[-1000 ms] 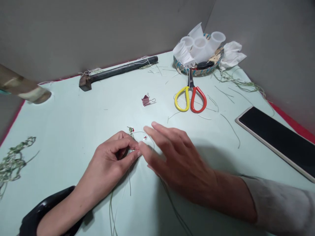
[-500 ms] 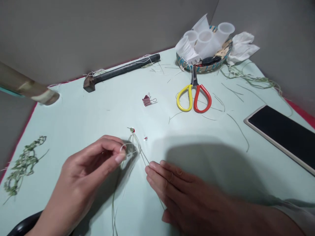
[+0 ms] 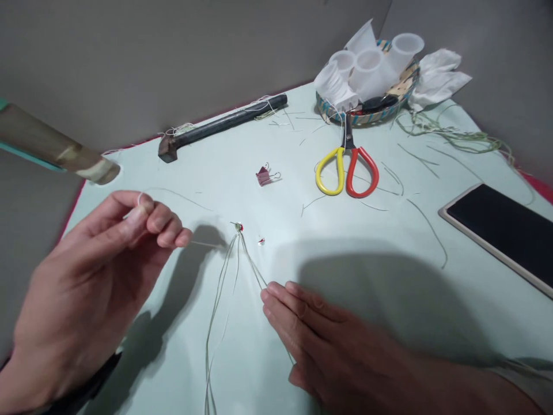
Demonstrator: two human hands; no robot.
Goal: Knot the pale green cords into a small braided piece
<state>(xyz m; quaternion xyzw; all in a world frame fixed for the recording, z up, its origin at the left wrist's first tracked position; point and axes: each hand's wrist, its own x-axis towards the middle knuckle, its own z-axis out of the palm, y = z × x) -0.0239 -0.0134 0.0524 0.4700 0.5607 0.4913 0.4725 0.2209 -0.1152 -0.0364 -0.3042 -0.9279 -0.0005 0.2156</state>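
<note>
A small knotted piece (image 3: 238, 227) in green with a red spot lies mid-table, with pale green cords (image 3: 220, 282) running from it toward the near edge. My left hand (image 3: 125, 230), raised at the left, pinches a thin white thread (image 3: 207, 245) between thumb and forefinger. The thread stretches from below its fingers toward the cords under the knot, and a free end trails over the table. My right hand (image 3: 311, 323) rests low over two green cords (image 3: 253, 262), its fingers together and holding them down; its thumb is partly hidden.
A dark red binder clip (image 3: 264, 175) and scissors (image 3: 347, 170) lie beyond the hands. Farther back are a hammer (image 3: 224, 124) and a basket (image 3: 367, 119) of white plastic cups. A phone (image 3: 505, 230) is at right, a pole (image 3: 64, 147) at left. Loose thread scraps are scattered about.
My left hand has pulled away from the cords to the left and up, drawing the white thread out. My right hand stays on its cords. The view has shifted slightly left.
</note>
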